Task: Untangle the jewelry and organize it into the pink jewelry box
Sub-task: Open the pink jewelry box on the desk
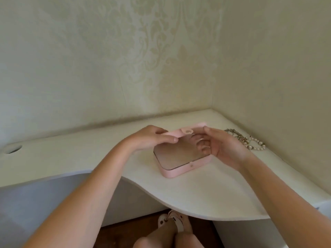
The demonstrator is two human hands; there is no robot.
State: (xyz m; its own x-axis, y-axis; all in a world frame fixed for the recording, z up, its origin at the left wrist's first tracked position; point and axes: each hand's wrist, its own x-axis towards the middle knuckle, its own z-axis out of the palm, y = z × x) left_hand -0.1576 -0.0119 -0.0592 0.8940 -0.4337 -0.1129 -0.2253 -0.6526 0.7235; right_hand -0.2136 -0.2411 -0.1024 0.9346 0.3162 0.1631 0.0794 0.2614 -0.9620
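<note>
The pink jewelry box [179, 171] stands on the white desk [197, 194], slightly right of centre. Its lid [176, 133] is lifted at the front, so the shiny mirror underside [179, 152] shows. A snap tab [187, 131] sits on the raised edge. My left hand [150, 138] pinches that edge to the left of the tab. My right hand [223, 149] holds the edge on the right, thumb on top and fingers curled beneath. A tangle of pearl and chain jewelry [247, 140] lies on the desk to the right of the box, near the wall. The box's inside is hidden.
The desk fits into a wallpapered corner, with walls close behind and to the right. A round cable hole [13, 149] is at the far left of the desk. The desk's front edge curves inward; my legs and slippers [172, 222] show below it.
</note>
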